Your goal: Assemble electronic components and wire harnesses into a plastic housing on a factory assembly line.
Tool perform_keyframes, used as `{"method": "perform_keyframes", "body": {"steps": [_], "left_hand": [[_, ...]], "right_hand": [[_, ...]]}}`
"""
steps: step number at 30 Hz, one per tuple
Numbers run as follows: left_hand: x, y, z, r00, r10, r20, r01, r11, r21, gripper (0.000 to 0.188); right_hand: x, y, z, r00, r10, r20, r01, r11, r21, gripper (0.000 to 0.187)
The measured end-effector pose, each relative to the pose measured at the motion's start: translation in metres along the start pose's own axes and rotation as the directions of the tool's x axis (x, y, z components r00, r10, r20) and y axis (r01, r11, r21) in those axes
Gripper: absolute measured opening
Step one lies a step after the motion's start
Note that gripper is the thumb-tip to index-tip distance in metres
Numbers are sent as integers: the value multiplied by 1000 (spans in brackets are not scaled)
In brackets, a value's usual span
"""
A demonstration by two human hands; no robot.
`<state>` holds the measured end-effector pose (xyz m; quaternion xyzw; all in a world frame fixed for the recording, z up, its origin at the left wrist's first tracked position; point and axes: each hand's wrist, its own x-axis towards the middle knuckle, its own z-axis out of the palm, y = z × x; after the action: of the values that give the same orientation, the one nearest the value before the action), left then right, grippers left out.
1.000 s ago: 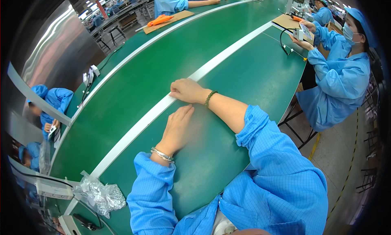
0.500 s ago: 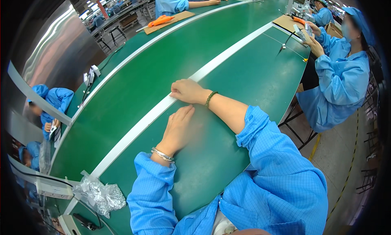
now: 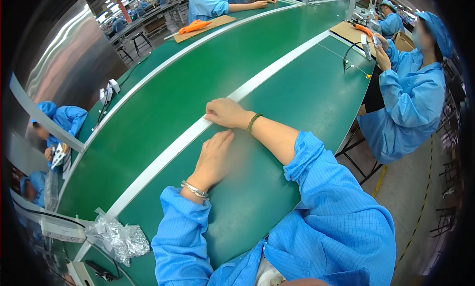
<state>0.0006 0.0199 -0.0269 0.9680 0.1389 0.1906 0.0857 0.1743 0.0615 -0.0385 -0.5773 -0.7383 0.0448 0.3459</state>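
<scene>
While resting at the white strip (image 3: 279, 66), kept the right hand (image 3: 226, 112) on top of it, with fingers curled in and drawn narrow. Could not see into the curl, and so could not rule out something small inside. Kept the left hand (image 3: 213, 157) just below, on the near side of the strip over the tabletop (image 3: 257, 207), loosely bent, with fingers close together and holding nothing visible. Had those fingertips right beside the right hand, too close to judge as touching or apart.

Compared with half a second earlier, changed almost nothing in either pose; only shifted the view slightly. Saw the real changes further off. At the right, saw a white device (image 3: 366, 46) now more upright before a co-worker (image 3: 405, 93), with a black cable (image 3: 345, 60) by it over the tabletop's far end. At the left, saw a second white device (image 3: 60, 155) tipped up to a broader face by another co-worker (image 3: 69, 121). Judged the handling as going on at those two places, with both near hands idle. Found the clear bag (image 3: 121, 236) left of the left hand and well apart from it, beside a white box (image 3: 62, 230).
</scene>
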Motion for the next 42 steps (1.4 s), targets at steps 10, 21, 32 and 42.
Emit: {"method": "perform_keyframes", "body": {"steps": [10, 21, 32, 42], "left_hand": [[0, 4, 8, 995, 7, -101, -14, 997, -76, 52], [-10, 5, 6, 996, -42, -73, 35, 995, -96, 54], [-8, 8, 6, 997, -19, -71, 13, 997, -80, 53], [-8, 7, 1, 996, -7, -88, 0, 997, -74, 50]], "right_hand": [[1, 8, 2, 1000, 0, 3, 0, 999, -43, 19], [1, -14, -4, 999, 39, 33, -41, 996, 73, 21], [-2, -10, -7, 1000, 0, 13, -1, 999, 47, 19], [0, -9, -7, 999, 32, 38, -33, 999, 6, 20]]}}
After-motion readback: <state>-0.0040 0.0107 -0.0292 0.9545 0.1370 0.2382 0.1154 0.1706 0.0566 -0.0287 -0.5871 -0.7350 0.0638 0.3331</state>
